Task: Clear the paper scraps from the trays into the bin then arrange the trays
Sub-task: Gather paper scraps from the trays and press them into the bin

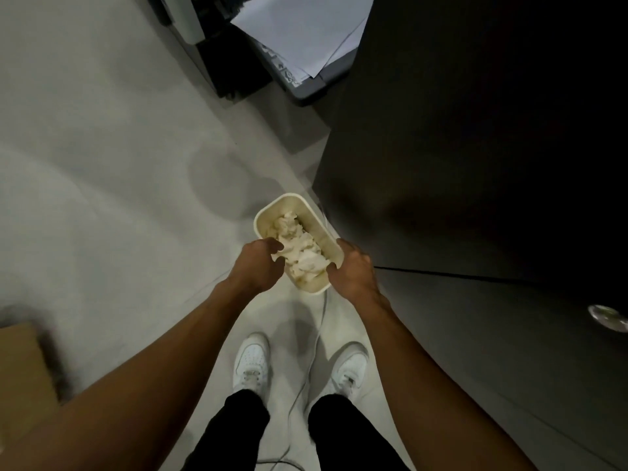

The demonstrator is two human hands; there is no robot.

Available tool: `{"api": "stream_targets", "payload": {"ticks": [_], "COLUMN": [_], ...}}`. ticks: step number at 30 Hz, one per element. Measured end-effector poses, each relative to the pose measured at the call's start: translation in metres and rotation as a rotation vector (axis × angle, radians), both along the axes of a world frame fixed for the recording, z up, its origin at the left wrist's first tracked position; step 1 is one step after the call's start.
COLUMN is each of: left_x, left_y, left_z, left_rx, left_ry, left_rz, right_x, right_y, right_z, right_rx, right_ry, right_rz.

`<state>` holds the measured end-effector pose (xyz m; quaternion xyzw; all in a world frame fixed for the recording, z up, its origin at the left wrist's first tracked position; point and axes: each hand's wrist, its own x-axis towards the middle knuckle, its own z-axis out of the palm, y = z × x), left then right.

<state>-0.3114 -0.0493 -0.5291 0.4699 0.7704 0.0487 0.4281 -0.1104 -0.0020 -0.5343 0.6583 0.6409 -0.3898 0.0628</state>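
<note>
A cream rectangular bin (pixel 289 203) stands on the pale floor beside a dark table, filled with crumpled white paper scraps (pixel 299 249). My left hand (pixel 260 263) is at the bin's near left edge, its fingers curled on a piece of the paper. At the near right corner my right hand (pixel 351 266) grips the rim. No trays are in view.
The dark table (pixel 475 147) fills the right side, with a small shiny round object (pixel 608 317) near its right edge. A printer with white sheets (pixel 306 32) stands at the top. A thin cable (pixel 316 341) runs along the floor between my white shoes. A cardboard box (pixel 23 375) sits at left.
</note>
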Motion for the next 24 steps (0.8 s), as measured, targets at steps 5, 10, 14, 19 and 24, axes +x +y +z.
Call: {"api": "stream_targets", "payload": {"ticks": [5,10,14,19,24], "left_x": [-0.001,0.01,0.019,0.038,0.073], "left_y": [-0.003,-0.006,-0.012,-0.004,0.013], "left_z": [0.076,0.18,0.261,0.35,0.431], "left_rx": [0.045,0.146,0.233,0.293,0.44], "left_ry": [-0.001,-0.062,-0.152,-0.235,-0.297], "left_rz": [0.0,0.044,0.103,0.111,0.014], "right_x": [-0.011,-0.017,-0.01,0.006,0.036], "right_y": [-0.009,-0.018,-0.024,-0.034,-0.037], "right_z": [0.075,0.189,0.272,0.369,0.456], "right_rx": [0.026,0.079,0.179,0.29,0.483], "right_ry": [0.06,0.173,0.249,0.329,0.366], "right_rz": [-0.024,-0.111,-0.181,-0.273,-0.335]}}
